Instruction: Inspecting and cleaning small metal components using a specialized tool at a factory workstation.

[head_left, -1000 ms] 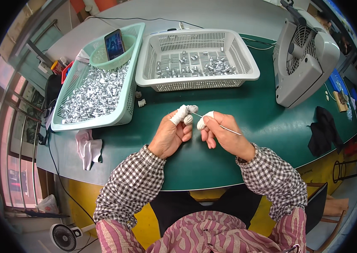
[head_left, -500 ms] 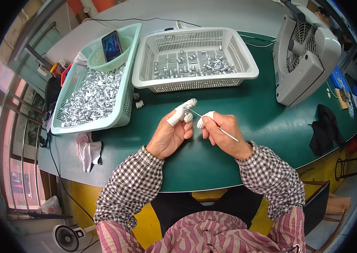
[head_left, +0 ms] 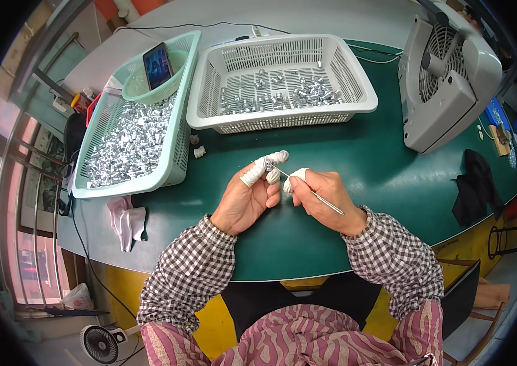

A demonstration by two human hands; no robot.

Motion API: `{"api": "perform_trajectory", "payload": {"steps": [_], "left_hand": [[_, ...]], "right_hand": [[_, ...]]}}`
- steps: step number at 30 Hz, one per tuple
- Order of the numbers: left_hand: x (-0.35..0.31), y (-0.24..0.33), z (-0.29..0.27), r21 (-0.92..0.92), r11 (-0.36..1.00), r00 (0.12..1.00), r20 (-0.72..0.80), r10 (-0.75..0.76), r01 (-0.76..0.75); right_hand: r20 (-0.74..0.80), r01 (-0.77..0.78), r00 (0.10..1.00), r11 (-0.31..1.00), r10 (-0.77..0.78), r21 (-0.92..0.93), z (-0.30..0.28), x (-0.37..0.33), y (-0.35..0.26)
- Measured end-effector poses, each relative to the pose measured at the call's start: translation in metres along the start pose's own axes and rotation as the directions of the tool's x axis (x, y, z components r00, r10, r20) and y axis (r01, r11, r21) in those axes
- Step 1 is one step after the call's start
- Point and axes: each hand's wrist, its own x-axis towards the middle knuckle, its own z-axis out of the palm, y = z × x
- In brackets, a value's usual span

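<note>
- The person's checked sleeves [head_left: 188,268] reach over the near edge of the green tabletop [head_left: 295,247], much as they do a second ago.
- The right hand [head_left: 329,200] has its thumb and wrapped forefinger pinching a thin metal rod tool [head_left: 330,204]; the tool slants more steeply than a second ago, its back end lower.
- The left hand [head_left: 243,198], palm turned up, pinches a small silvery part [head_left: 268,165] between white-wrapped fingers [head_left: 252,175]. The part shows more plainly than half a second ago, and the raised forefinger has come down nearer the thumb.
- The tool's front end meets the part, or nearly so; contact is too small to tell. The two hands are slightly closer together than before.
- A pale pink cloth [head_left: 127,222] lies left of the hands, unmoved; a black cloth [head_left: 477,186] lies far to the right.
- Beyond the hands, a small white piece [head_left: 199,152] rests beside the light green basket [head_left: 176,161], which is heaped with silvery parts; a phone [head_left: 158,66] leans in a small green bowl [head_left: 167,91] there.
- The off-white basket [head_left: 283,126] holds a scattered layer of similar parts, with no visible change.
- A grey fan [head_left: 444,91] stands at the right.
</note>
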Motion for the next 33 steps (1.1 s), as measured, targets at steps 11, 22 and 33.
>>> {"api": "perform_trajectory", "payload": {"steps": [11,22,33], "left_hand": [[-0.001,-0.003,0.001,-0.026,0.999,0.999,-0.006,-0.033,0.033],[-0.005,-0.005,0.006,0.192,0.968,0.986,-0.069,-0.149,0.159],[-0.007,-0.003,0.010,0.047,0.999,0.997,-0.077,0.027,-0.023]], "right_hand": [[0.023,0.345,0.930,0.853,-0.366,-0.391,0.008,0.000,0.014],[0.184,0.357,0.934,0.765,-0.307,-0.536,0.005,-0.001,0.011],[-0.009,0.154,0.988,0.987,-0.154,0.043,0.008,0.010,0.005]]}}
